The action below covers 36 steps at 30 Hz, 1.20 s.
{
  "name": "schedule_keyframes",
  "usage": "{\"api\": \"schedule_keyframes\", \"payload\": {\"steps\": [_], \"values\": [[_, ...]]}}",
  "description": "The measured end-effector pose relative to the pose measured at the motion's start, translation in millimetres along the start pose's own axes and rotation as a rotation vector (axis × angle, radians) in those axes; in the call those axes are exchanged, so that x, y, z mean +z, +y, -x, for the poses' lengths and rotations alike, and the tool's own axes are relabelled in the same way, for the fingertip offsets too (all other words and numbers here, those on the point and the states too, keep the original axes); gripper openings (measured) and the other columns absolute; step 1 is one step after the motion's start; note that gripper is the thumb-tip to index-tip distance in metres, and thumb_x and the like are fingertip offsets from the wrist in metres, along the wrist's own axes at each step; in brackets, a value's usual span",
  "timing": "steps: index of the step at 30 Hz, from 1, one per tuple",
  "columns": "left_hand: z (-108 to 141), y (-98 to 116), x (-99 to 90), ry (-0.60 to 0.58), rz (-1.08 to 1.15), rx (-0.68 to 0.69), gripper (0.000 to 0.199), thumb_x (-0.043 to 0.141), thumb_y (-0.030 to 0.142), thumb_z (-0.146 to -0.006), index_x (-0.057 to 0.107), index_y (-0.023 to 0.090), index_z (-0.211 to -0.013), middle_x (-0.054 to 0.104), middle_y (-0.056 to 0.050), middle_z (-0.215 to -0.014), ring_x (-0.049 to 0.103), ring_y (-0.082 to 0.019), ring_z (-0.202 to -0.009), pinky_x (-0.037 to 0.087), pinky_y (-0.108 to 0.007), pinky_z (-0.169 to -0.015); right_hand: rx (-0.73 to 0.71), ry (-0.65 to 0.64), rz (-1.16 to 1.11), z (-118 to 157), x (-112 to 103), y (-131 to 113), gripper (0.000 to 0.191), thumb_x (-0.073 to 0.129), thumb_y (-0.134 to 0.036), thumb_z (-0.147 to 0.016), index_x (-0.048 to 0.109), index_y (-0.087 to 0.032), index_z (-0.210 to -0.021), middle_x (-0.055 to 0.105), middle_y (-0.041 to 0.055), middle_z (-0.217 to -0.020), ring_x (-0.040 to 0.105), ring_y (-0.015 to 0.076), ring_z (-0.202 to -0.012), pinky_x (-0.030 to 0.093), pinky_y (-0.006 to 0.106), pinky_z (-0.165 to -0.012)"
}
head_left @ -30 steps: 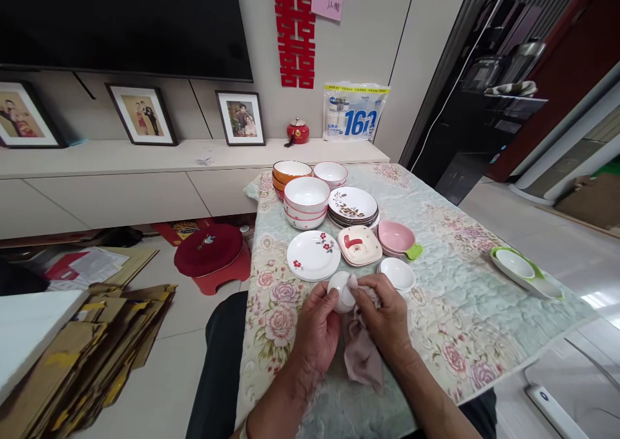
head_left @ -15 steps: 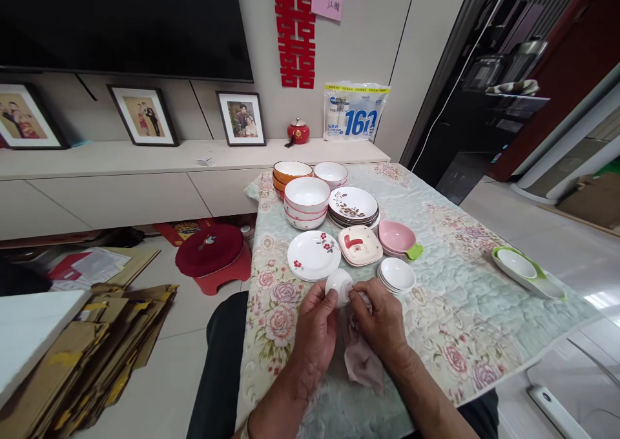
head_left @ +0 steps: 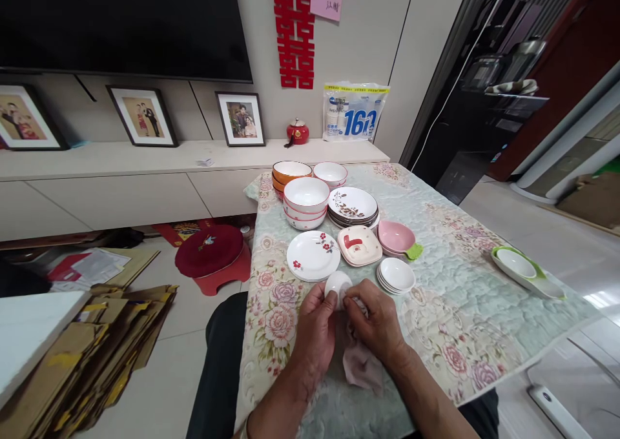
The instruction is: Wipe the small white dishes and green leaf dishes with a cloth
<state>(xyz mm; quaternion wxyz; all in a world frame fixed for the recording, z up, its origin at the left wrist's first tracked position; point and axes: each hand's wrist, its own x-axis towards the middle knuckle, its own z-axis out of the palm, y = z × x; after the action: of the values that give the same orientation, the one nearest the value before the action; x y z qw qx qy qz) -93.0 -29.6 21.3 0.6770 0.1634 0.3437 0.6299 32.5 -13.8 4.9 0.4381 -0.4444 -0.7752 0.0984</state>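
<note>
Near the table's front edge, my left hand (head_left: pixel 317 319) is closed on a small white dish (head_left: pixel 338 285), thumb on top of it. My right hand (head_left: pixel 375 316) is closed on a greyish-pink cloth (head_left: pixel 361 365) and presses it against the right side of the dish; the cloth's loose end hangs below. Just beyond the hands are a stack of white plates with red flowers (head_left: pixel 310 258), square cream dishes with a red pattern (head_left: pixel 359 245), and a stack of small white bowls (head_left: pixel 397 275) to the right. My right fingertips are partly hidden.
Farther back stand stacked white bowls (head_left: pixel 306 197), orange bowls (head_left: pixel 290 168), brown-patterned plates (head_left: pixel 352 204) and a pink bowl (head_left: pixel 396 236) with a green handle. A green-edged dish (head_left: pixel 526 272) lies far right on the floral tablecloth (head_left: pixel 455 310). Left are a red stool (head_left: pixel 210 252) and flattened cardboard (head_left: pixel 97 355).
My right fingers have shifted slightly left over the white dish with the cloth. The left hand keeps its hold, and the stacks have not moved.
</note>
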Motion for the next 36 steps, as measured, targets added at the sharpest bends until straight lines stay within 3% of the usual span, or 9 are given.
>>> {"api": "schedule_keyframes", "payload": {"steps": [3, 6, 9, 13, 18, 23, 26, 30, 36], "values": [[1, -2, 0.5, -0.021, -0.029, -0.032, 0.026, 0.085, 0.028, -0.061, 0.073, 0.015, -0.08, 0.072, -0.004, -0.078, 0.064, -0.019, -0.077, 0.05, -0.033, -0.081, 0.041, 0.071, -0.002, 0, 0, 1, 0.01, 0.055, -0.018, -0.091, 0.063, -0.018, -0.086, 0.062, 0.0012, -0.076, 0.061, 0.0147, -0.07, 0.046, 0.025, -0.064], [1, -1, 1.1, -0.03, -0.025, 0.012, 0.028, 0.084, 0.028, -0.062, 0.074, 0.016, -0.085, 0.073, -0.005, -0.085, 0.065, -0.021, -0.085, 0.05, -0.033, -0.084, 0.085, 0.131, 0.067, 1, 1, 2, 0.009, 0.055, -0.018, -0.09, 0.062, -0.019, -0.085, 0.062, 0.0008, -0.075, 0.061, 0.0147, -0.068, 0.045, 0.026, -0.063], [1, 2, 1.0, -0.007, -0.006, 0.039, 0.031, 0.084, 0.029, -0.063, 0.074, 0.017, -0.09, 0.073, -0.004, -0.086, 0.065, -0.022, -0.09, 0.049, -0.033, -0.084, 0.046, 0.038, 0.042, 1, 1, 1, 0.011, 0.054, -0.017, -0.09, 0.062, -0.019, -0.082, 0.06, 0.0005, -0.073, 0.06, 0.0145, -0.066, 0.044, 0.026, -0.061], [1, 0, 0.6, -0.01, -0.031, -0.012, 0.025, 0.084, 0.028, -0.063, 0.072, 0.016, -0.081, 0.069, -0.002, -0.076, 0.062, -0.017, -0.076, 0.048, -0.029, -0.075, 0.013, -0.002, -0.051, -1, -2, -3, 0.011, 0.054, -0.019, -0.091, 0.063, -0.02, -0.086, 0.061, 0.0011, -0.076, 0.06, 0.015, -0.069, 0.046, 0.026, -0.063], [1, -8, -3.2, -0.092, -0.108, 0.032, 0.017, 0.078, 0.027, -0.071, 0.07, 0.017, -0.082, 0.067, -0.001, -0.077, 0.059, -0.016, -0.073, 0.046, -0.027, -0.071, 0.131, 0.117, -0.075, 0, -4, -5, 0.01, 0.056, -0.021, -0.091, 0.063, -0.02, -0.085, 0.062, 0.0002, -0.076, 0.06, 0.015, -0.069, 0.046, 0.026, -0.064], [0, -9, -11.1, -0.129, -0.368, 0.13, 0.02, 0.071, 0.031, -0.08, 0.072, 0.018, -0.094, 0.069, -0.004, -0.086, 0.059, -0.019, -0.08, 0.047, -0.03, -0.078, 0.268, 0.178, -0.072, 0, -5, -6, 0.012, 0.058, -0.027, -0.091, 0.065, -0.02, -0.083, 0.064, -0.0001, -0.074, 0.06, 0.0157, -0.067, 0.047, 0.028, -0.065], [1, -6, -10.6, -0.159, -0.514, 0.178, 0.017, 0.067, 0.03, -0.083, 0.072, 0.018, -0.094, 0.068, -0.004, -0.084, 0.057, -0.02, -0.081, 0.046, -0.03, -0.079, 0.175, 0.197, -0.084, -1, -5, -10, 0.01, 0.058, -0.024, -0.091, 0.066, -0.021, -0.086, 0.066, 0.0017, -0.076, 0.061, 0.0166, -0.07, 0.048, 0.029, -0.065], [4, -3, -6.8, -0.164, -0.611, 0.239, 0.011, 0.062, 0.026, -0.084, 0.072, 0.02, -0.083, 0.065, -0.002, -0.074, 0.053, -0.019, -0.074, 0.043, -0.027, -0.069, 0.016, 0.132, -0.13, -2, -5, -13, 0.015, 0.056, -0.018, -0.092, 0.07, -0.022, -0.091, 0.067, 0.0036, -0.078, 0.062, 0.0174, -0.072, 0.05, 0.03, -0.065], [4, -5, -10.0, -0.22, -0.512, 0.142, 0.018, 0.069, 0.028, -0.08, 0.075, 0.018, -0.094, 0.068, -0.004, -0.082, 0.056, -0.021, -0.081, 0.043, -0.03, -0.079, 0.288, 0.231, -0.162, -5, -7, 2, 0.02, 0.057, -0.029, -0.093, 0.074, -0.02, -0.096, 0.067, 0.0036, -0.077, 0.061, 0.0175, -0.071, 0.049, 0.029, -0.065]]}}
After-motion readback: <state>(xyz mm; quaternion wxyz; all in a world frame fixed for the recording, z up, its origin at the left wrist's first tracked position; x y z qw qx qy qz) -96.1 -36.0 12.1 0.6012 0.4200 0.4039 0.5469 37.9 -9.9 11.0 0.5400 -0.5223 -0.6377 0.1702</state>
